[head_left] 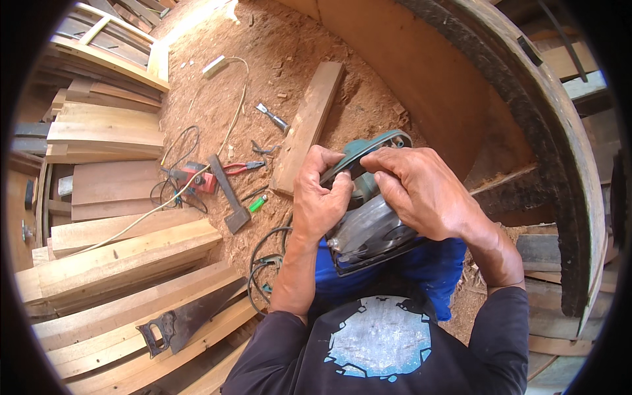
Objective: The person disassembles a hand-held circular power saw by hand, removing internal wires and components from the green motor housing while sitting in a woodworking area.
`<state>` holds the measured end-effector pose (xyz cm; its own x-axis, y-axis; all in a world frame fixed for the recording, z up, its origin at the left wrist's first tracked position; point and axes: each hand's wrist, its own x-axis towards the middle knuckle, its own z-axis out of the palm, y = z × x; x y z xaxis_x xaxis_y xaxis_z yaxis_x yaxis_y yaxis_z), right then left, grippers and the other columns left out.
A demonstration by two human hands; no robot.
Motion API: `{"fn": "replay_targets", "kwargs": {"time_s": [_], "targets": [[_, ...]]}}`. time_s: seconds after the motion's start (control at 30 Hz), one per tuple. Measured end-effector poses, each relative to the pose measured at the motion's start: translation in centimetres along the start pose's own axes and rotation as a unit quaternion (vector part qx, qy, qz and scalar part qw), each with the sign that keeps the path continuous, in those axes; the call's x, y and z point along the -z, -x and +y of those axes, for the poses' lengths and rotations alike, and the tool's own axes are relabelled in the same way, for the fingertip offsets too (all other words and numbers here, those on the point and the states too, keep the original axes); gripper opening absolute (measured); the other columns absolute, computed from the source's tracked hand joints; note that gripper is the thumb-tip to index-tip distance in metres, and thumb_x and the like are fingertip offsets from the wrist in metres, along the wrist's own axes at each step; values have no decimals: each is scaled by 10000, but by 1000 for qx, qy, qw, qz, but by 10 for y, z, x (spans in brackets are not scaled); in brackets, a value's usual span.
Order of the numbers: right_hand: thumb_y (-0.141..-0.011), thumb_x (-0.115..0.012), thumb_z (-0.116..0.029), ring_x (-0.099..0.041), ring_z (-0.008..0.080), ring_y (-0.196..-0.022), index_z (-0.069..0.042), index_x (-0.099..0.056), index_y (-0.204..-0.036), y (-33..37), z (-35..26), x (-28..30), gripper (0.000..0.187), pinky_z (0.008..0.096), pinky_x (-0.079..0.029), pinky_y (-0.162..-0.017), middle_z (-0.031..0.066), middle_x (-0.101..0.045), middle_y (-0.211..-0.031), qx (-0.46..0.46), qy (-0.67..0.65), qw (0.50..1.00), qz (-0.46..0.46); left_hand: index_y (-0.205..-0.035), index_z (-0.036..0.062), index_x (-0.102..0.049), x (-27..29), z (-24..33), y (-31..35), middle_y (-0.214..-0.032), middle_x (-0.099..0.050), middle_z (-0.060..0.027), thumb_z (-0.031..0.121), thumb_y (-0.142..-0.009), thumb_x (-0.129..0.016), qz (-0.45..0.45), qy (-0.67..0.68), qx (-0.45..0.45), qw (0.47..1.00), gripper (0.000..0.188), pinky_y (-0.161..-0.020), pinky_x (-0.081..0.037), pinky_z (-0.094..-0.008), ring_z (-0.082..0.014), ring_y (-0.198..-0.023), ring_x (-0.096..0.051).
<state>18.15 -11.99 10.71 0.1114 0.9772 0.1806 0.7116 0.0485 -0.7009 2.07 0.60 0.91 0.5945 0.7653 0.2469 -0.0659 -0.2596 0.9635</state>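
Observation:
A circular saw (378, 227) with a teal body, a grey metal blade guard and a dark base rests over my lap, against blue cloth. Its teal handle (356, 147) points up and away from me. My left hand (321, 191) is closed at the near left side of the handle, thumb and forefinger bent together. Across the handle's right side lies my right hand (421, 191), its fingers curled over the saw; the fingertips are partly hidden. Just beyond my left hand, a thick wooden plank (309, 128) lies on the sawdust.
Left of the plank lie a hammer (229, 196), red-handled pliers (243, 167), a green-handled tool (258, 203), a chisel-like tool (272, 117) and a red power tool (199, 176). A handsaw (181, 322) rests on stacked boards (131, 263). A curved wooden wall (559, 118) rises at right.

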Motion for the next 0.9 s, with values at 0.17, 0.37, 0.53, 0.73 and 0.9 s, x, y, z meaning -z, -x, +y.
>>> {"fn": "replay_targets", "kwargs": {"time_s": [0.17,0.37,0.53,0.73,0.9], "targets": [[-981,-617,-80,-719,500,-1022,43,-709,-1217,9,-4,-11,282,576,-561,-895,302,-743,-1008,22,64,996,52,-1058,7,-655,1,2,-2,-857,-706,-57,-20,-942,-644,-15,0,8,1000,119,-657,-559,-288,-120,-754,-717],[-1025,-580,-115,-673,435,-1138,23,-708,-1239,5,1,4,285,507,-526,-1013,237,-727,-1149,17,39,999,-27,-1022,5,-604,8,0,-11,-857,-704,-67,-27,-926,-626,-56,22,44,997,103,-662,-572,-290,-118,-765,-715],[-1027,-594,-145,-703,411,-1122,23,-722,-1248,-2,3,10,305,489,-541,-1003,233,-748,-1145,-64,4,996,-56,-1030,-7,-624,30,-4,-37,-904,-720,-81,-1,-929,-610,-183,53,128,973,102,-706,-570,-270,-104,-788,-666],[-1023,-580,-168,-705,446,-1155,41,-722,-1230,4,8,11,326,535,-535,-1017,266,-747,-1178,-36,-23,999,-32,-999,6,-620,36,13,-52,-855,-692,-44,11,-906,-660,-248,13,158,956,101,-640,-519,-270,-89,-733,-630],[-1036,-576,-151,-687,419,-1159,25,-725,-1256,8,7,15,318,508,-524,-1039,233,-753,-1208,-48,-29,998,-39,-984,30,-615,42,25,-55,-803,-631,13,16,-892,-692,-300,-13,142,943,120,-614,-418,-264,-59,-715,-569]]}}
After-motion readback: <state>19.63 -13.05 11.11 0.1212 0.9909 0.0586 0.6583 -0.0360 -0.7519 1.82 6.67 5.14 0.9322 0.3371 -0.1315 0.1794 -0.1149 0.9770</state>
